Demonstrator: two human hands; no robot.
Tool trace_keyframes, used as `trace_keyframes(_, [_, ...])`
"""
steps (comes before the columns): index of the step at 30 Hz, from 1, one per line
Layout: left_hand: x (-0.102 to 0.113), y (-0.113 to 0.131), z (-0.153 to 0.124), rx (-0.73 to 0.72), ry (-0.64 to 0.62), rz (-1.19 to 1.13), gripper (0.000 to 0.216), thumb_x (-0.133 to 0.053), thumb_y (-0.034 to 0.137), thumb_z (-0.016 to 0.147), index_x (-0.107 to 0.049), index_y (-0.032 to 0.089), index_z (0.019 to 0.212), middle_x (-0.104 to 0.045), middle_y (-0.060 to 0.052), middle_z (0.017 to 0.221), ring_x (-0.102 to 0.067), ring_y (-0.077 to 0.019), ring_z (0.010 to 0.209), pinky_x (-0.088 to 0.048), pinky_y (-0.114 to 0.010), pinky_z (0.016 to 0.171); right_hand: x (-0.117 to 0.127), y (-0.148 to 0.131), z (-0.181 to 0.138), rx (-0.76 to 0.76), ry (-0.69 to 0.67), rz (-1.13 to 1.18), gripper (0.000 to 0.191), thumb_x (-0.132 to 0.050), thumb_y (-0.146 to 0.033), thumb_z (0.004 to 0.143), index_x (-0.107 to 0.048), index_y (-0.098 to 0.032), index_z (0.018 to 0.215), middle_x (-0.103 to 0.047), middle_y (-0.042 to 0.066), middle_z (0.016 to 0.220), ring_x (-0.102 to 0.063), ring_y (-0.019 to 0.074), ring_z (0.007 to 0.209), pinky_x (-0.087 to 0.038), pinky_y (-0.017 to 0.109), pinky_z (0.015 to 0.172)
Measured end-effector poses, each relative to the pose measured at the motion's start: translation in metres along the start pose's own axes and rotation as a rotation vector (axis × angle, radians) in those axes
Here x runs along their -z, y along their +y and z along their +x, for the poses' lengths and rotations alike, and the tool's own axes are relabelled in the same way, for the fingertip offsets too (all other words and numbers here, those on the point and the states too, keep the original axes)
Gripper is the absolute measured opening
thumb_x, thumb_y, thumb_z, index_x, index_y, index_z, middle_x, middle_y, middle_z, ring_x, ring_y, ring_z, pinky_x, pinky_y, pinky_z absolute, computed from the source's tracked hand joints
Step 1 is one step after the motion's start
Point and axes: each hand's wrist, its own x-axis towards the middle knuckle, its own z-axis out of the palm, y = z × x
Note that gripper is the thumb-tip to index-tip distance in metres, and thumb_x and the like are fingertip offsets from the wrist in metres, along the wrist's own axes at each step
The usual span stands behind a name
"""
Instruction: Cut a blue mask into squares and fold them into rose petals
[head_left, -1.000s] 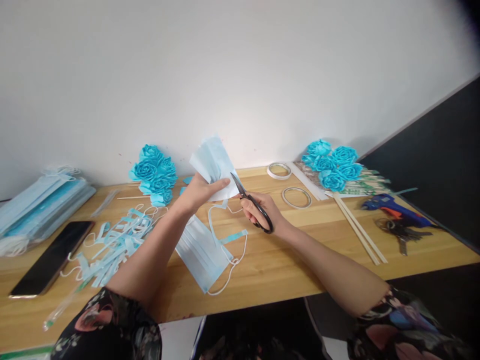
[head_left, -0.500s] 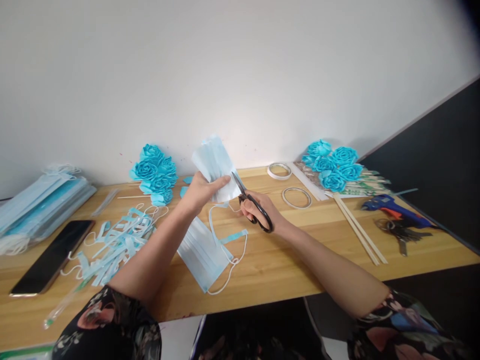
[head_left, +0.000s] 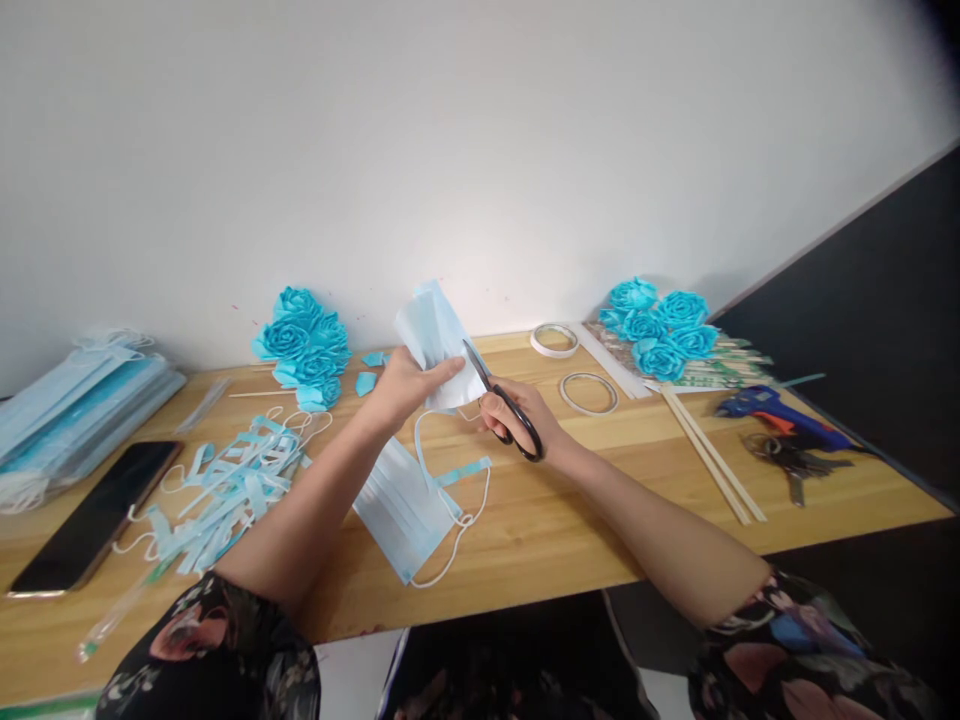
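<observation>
Above the table, my left hand [head_left: 411, 388] pinches a pale blue face mask [head_left: 435, 325] between thumb and fingers. My right hand [head_left: 529, 412] is closed round the black handles of a pair of scissors [head_left: 531, 432]. The scissor blades point up and left and lie against the right edge of the held mask; whether they are cutting into it I cannot tell. Beneath my hands, another face mask [head_left: 409, 510] lies flat on the table. Cut strips with white ear loops [head_left: 487, 490] rest on and beside it.
Left are stacked masks [head_left: 82, 400], a phone [head_left: 97, 515] and a heap of cut strips [head_left: 232, 495]. Blue fabric roses [head_left: 300, 340] stand behind. To the right lie tape rolls [head_left: 555, 342], more roses [head_left: 660, 325], wooden sticks [head_left: 712, 455], a glue gun [head_left: 780, 415] and keys [head_left: 795, 460].
The held mask has tilted slightly and its top sits a little lower. Both hands keep nearly the same hold, and the whole view has shifted slightly.
</observation>
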Motion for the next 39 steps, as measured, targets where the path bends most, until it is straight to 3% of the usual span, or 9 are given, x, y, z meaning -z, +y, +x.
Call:
trace_keyframes(19, [0.000,0.007,-0.003,0.015,0.007,0.006,0.055,-0.082,0.047,0.063,-0.067,0.010,0.100,-0.073,-0.014,0.105,-0.068,-0.0262,0.093,-0.056,-0.034,0.077,0.000,-0.001,0.000,0.010,0.046,-0.074,0.042,-0.059,-0.057,0.083,-0.050,-0.020,0.065,-0.047,-0.005,0.053,-0.045,0.0075,0.043,-0.041,0.023,0.047])
trace_keyframes(24, [0.002,0.012,-0.003,0.011,0.010,0.028,0.050,-0.078,0.051,0.066,-0.068,0.010,0.094,-0.073,-0.011,0.095,-0.068,-0.0260,0.089,-0.055,-0.032,0.073,0.000,-0.001,0.000,0.001,0.040,-0.093,0.042,-0.059,-0.058,0.083,-0.050,-0.020,0.066,-0.048,-0.005,0.053,-0.045,0.0077,0.043,-0.037,0.022,0.045])
trace_keyframes(30, [0.000,0.012,-0.002,-0.002,0.069,0.009,0.047,-0.079,0.049,0.063,-0.069,0.009,0.086,-0.073,-0.012,0.093,-0.067,-0.0263,0.089,-0.055,-0.031,0.072,0.001,0.003,0.000,0.018,-0.003,-0.071,0.044,-0.058,-0.062,0.083,-0.051,-0.020,0.070,-0.045,-0.005,0.054,-0.047,0.0087,0.046,-0.044,0.024,0.053])
trace_keyframes(39, [-0.005,0.000,-0.003,0.009,0.001,0.000,0.049,-0.081,0.050,0.064,-0.070,0.010,0.091,-0.074,-0.011,0.094,-0.068,-0.0243,0.085,-0.056,-0.032,0.073,0.000,-0.001,0.001,0.019,-0.005,-0.019,0.055,-0.056,-0.075,0.078,-0.051,-0.021,0.073,-0.047,-0.005,0.056,-0.044,0.0086,0.047,-0.051,0.027,0.060])
